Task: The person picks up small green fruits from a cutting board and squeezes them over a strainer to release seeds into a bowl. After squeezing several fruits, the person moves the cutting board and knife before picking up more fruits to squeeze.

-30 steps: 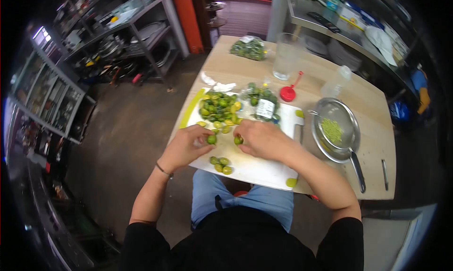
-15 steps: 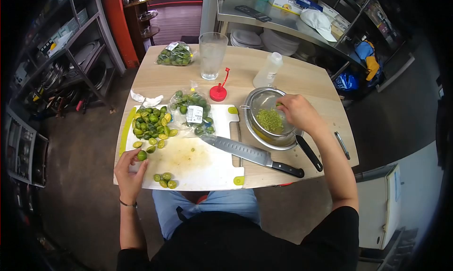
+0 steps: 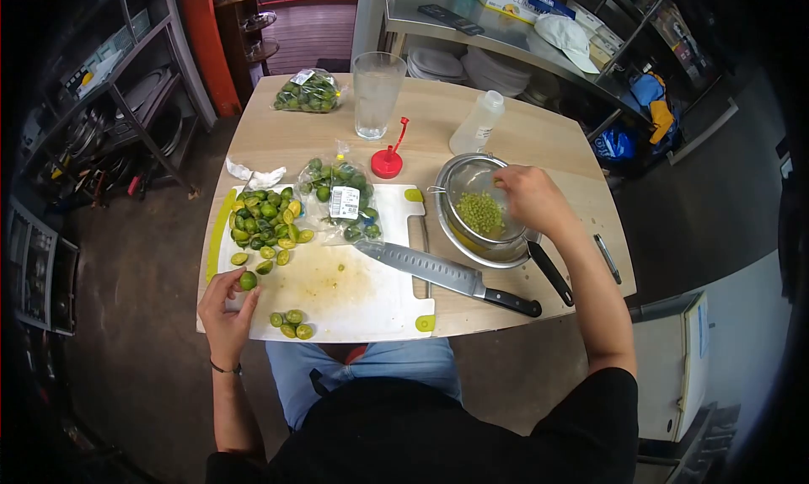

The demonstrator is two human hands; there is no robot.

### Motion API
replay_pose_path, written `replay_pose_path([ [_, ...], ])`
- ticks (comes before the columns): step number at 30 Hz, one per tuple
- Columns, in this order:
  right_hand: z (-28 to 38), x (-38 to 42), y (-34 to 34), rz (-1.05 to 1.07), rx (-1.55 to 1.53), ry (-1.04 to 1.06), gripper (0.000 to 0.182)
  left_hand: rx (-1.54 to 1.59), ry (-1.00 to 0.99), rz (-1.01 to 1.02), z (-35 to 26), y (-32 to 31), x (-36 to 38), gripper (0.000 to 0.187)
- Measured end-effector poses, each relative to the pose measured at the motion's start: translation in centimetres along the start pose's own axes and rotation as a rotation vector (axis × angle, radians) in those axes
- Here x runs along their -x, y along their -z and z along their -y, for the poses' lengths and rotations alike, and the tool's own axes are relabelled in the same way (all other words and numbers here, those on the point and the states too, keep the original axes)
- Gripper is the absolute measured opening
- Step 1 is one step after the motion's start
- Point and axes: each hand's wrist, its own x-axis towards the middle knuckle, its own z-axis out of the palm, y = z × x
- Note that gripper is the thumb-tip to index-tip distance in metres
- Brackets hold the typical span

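Note:
At the left end of the white cutting board (image 3: pixel 396 269), my left hand (image 3: pixel 227 315) pinches a small green lime (image 3: pixel 248 280) between thumb and fingers. My right hand (image 3: pixel 533 199) is closed over a metal strainer (image 3: pixel 462 179), with a sliver of a lime half (image 3: pixel 499 182) showing at its fingertips. Pale green seeds and pulp (image 3: pixel 480 213) lie in the mesh. Under the strainer sits a metal bowl (image 3: pixel 472 252). A heap of squeezed lime halves (image 3: pixel 265 219) rests on the board, and several cut halves (image 3: pixel 291 323) lie near its front edge.
A large knife (image 3: pixel 447 275) lies across the board's right edge. Behind are a bag of limes (image 3: pixel 333 193), a red squeeze cap (image 3: pixel 387 162), a tall glass (image 3: pixel 378 101), a plastic bottle (image 3: pixel 479 126) and another lime bag (image 3: pixel 307 95). A pen (image 3: pixel 607 259) lies far right.
The whole view has shifted slightly. Both hands stay in nearly the same places, the left on its lime and the right over the strainer.

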Motion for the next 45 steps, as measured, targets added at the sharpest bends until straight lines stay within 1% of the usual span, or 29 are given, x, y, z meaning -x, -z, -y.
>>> replay_pose_path([
  [2, 0.1, 0.0, 0.5, -0.028, -0.009, 0.009, 0.016, 0.001, 0.003, 0.001, 0.0, 0.0, 0.0, 0.036],
  [5, 0.5, -0.3, 1.3, -0.026, -0.052, -0.052, 0.015, -0.005, 0.005, -0.003, -0.2, 0.0, 0.0, 0.036],
  [7, 0.4, -0.4, 1.0, 0.099, 0.042, -0.017, 0.013, -0.01, 0.006, -0.006, -0.2, 0.0, 0.0, 0.035],
  [8, 0.4, -0.3, 1.2, 0.099, 0.042, -0.017, 0.013, -0.011, 0.003, -0.005, -0.1, 0.0, 0.1, 0.035],
  [10, 0.3, -0.4, 1.9, -0.121, -0.096, -0.091, 0.012, -0.011, 0.0, -0.009, -0.1, 0.0, 0.0, 0.035],
  [11, 0.3, -0.5, 2.0, -0.119, -0.097, -0.087, 0.012, -0.012, 0.006, -0.009, -0.1, 0.0, 0.0, 0.036],
  [13, 0.4, -0.5, 2.1, -0.198, -0.053, -0.011, 0.013, -0.012, 0.012, -0.007, -0.2, 0.1, 0.1, 0.036],
  [14, 0.8, -0.3, 1.7, -0.199, -0.054, -0.012, 0.013, -0.019, 0.013, -0.001, -0.2, 0.1, 0.1, 0.036],
  [16, 1.6, 0.0, 0.8, 0.067, -0.012, -0.063, 0.013, -0.021, 0.008, 0.005, -0.2, 0.1, -0.1, 0.036],
  [17, 1.6, -0.1, 1.1, 0.067, -0.009, -0.063, 0.013, -0.014, 0.01, -0.004, -0.2, 0.0, 0.0, 0.036],
  [19, 1.7, -0.5, 1.9, -0.107, -0.165, -0.209, 0.015, -0.008, 0.024, -0.013, -0.2, -0.1, 0.2, 0.036],
  [20, 1.7, -0.3, 1.3, -0.103, -0.168, -0.206, 0.015, -0.015, 0.014, -0.009, -0.1, -0.1, 0.2, 0.035],
  [22, 1.5, 0.1, 0.2, 0.087, -0.055, -0.108, 0.015, -0.024, -0.003, -0.004, -0.1, 0.1, 0.1, 0.035],
  [23, 1.4, 0.0, 0.4, 0.084, -0.054, -0.11, 0.015, -0.021, 0.006, 0.002, -0.1, 0.1, 0.1, 0.035],
  [25, 1.4, -0.4, 1.1, -0.127, -0.151, -0.185, 0.015, -0.016, 0.018, 0.003, -0.2, 0.0, 0.1, 0.035],
  [26, 1.3, -0.5, 1.0, -0.125, -0.15, -0.182, 0.015, -0.014, 0.011, -0.003, -0.2, 0.0, 0.0, 0.035],
  [28, 1.4, -0.4, 0.5, -0.038, -0.059, -0.134, 0.015, -0.015, 0.005, -0.008, -0.3, 0.1, 0.2, 0.035],
  [29, 1.5, -0.5, 0.8, -0.039, -0.059, -0.133, 0.015, -0.009, 0.004, -0.006, -0.2, 0.1, 0.1, 0.035],
  [31, 1.8, -1.2, 1.6, -0.158, -0.134, -0.191, 0.015, -0.007, 0.008, -0.012, -0.1, 0.1, 0.1, 0.035],
  [32, 2.1, -1.4, 1.3, -0.155, -0.136, -0.184, 0.015, 0.003, 0.004, -0.012, -0.1, 0.1, 0.1, 0.035],
  [34, 2.7, -1.4, 0.6, 0.266, 0.139, -0.141, 0.013, 0.01, -0.002, -0.009, -0.2, 0.1, 0.2, 0.035],
  [36, 1.8, -1.4, 1.0, 0.224, 0.118, -0.157, 0.014, -0.023, 0.018, 0.011, -0.1, 0.3, 0.2, 0.034],
  [37, 2.1, -2.6, 0.9, 0.18, 0.095, -0.165, 0.016, -0.051, 0.024, -0.016, 0.1, 0.4, 0.1, 0.034],
  [38, 3.1, -4.0, 0.8, 0.165, 0.076, -0.125, 0.016, -0.008, 0.001, -0.023, 0.2, 0.2, 0.2, 0.034],
  [40, 6.5, -6.0, 2.1, 0.004, -0.266, -0.04, 0.014, 0.021, -0.018, -0.025, 0.4, 0.2, 0.4, 0.034],
  [42, 10.6, -8.3, 1.1, 0.031, -0.279, 0.029, 0.017, -0.018, -0.016, -0.029, 0.3, 0.2, 0.2, 0.034],
  [44, 14.4, -10.5, -1.9, 0.072, -0.353, 0.275, 0.019, 0.021, -0.009, -0.027, 0.3, 0.2, 0.2, 0.035],
  [45, 16.2, -11.5, -3.8, 0.099, -0.357, 0.345, 0.019, -0.001, -0.006, -0.034, 0.2, 0.2, 0.2, 0.035],
])
